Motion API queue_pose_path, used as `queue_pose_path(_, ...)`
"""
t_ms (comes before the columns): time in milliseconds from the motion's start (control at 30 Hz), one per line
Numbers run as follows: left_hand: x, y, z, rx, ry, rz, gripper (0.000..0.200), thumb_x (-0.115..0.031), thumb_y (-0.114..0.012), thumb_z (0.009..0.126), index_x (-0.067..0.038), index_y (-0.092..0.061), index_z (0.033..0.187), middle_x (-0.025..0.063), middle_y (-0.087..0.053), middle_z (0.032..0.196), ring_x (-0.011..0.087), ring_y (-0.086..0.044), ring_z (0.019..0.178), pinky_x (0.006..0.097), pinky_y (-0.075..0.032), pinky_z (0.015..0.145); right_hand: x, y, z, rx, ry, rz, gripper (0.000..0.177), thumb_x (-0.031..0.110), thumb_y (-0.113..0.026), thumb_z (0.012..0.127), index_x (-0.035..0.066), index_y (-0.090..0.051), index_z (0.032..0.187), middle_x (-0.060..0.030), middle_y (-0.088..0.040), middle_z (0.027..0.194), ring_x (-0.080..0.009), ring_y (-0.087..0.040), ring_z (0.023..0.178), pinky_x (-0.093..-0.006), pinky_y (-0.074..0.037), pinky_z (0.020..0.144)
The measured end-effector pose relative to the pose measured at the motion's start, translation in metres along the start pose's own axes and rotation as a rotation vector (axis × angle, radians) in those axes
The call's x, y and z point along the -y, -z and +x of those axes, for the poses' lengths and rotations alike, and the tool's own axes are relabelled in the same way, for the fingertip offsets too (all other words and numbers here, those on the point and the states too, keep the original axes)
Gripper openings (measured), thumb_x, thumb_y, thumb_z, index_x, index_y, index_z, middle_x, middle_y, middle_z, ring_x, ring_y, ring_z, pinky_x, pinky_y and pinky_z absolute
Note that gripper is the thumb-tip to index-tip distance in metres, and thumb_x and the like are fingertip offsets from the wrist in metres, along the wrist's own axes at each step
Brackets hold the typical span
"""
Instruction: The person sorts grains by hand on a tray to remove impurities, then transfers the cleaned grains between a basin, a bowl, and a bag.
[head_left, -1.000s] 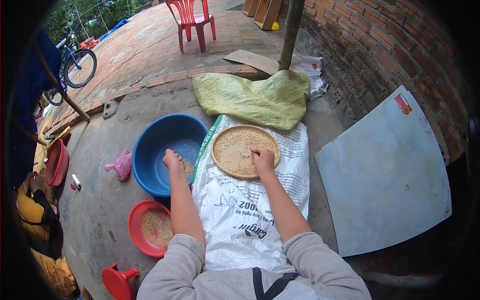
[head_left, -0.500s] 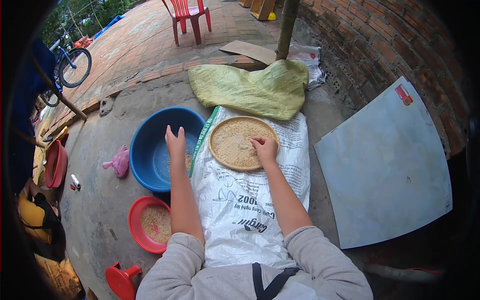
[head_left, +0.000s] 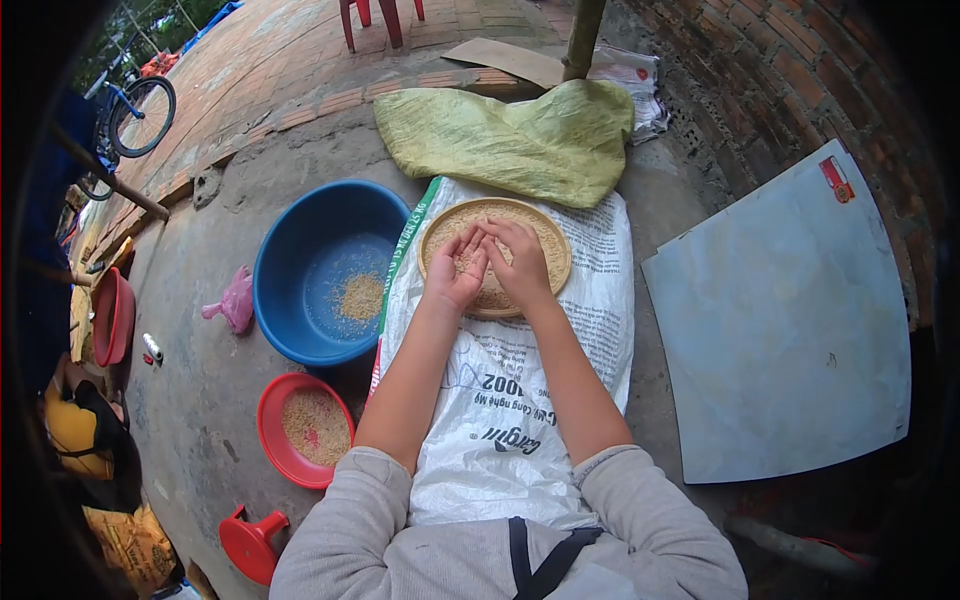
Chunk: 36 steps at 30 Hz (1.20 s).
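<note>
A round woven tray [head_left: 562, 245] holding a layer of pale grain lies on a white printed sack [head_left: 500, 420]. Above the tray's left half is my left hand [head_left: 457, 270], palm turned up and fingers apart. My right hand [head_left: 518, 262] is beside it with fingers spread, its fingertips close to those of my left hand. No held object shows in either hand. Left of the sack stands a blue basin [head_left: 310, 300] with a small heap of grain [head_left: 360, 297] inside.
A red bowl of grain [head_left: 270, 430], a red stool [head_left: 250, 545] and a pink plastic bag [head_left: 233, 301] are on the left. A yellow-green sack [head_left: 500, 135] lies beyond the tray. On the right is a large pale panel [head_left: 785, 330]. At far left, a person in yellow [head_left: 75, 430] is partly visible.
My left hand has moved right, from above the blue basin to the tray, with its palm up. My right hand has opened from a pinch. The view has shifted slightly.
</note>
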<state>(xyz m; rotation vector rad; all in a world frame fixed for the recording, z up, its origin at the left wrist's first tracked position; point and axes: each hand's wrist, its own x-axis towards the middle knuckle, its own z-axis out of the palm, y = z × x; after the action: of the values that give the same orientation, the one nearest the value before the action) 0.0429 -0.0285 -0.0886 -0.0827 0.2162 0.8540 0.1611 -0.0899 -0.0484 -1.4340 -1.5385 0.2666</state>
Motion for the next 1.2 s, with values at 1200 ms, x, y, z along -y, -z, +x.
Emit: queue_pose_path(1200, -0.013, 0.021, 0.011, -0.282, -0.092, 0.274, 0.028, -0.012, -0.041, 0.094, 0.006, -0.050, 0.113, 0.0149, -0.055, 0.105, 0.0242, -0.055, 0.100, 0.0350, -0.048, 0.090, -0.094, -0.053, 0.011, 0.263, -0.210, -0.417, 0.029, 0.016, -0.057, 0.082, 0.003, -0.060, 0.107, -0.0145, -0.054, 0.119, -0.0352, -0.046, 0.115, -0.0397, -0.040, 0.096)
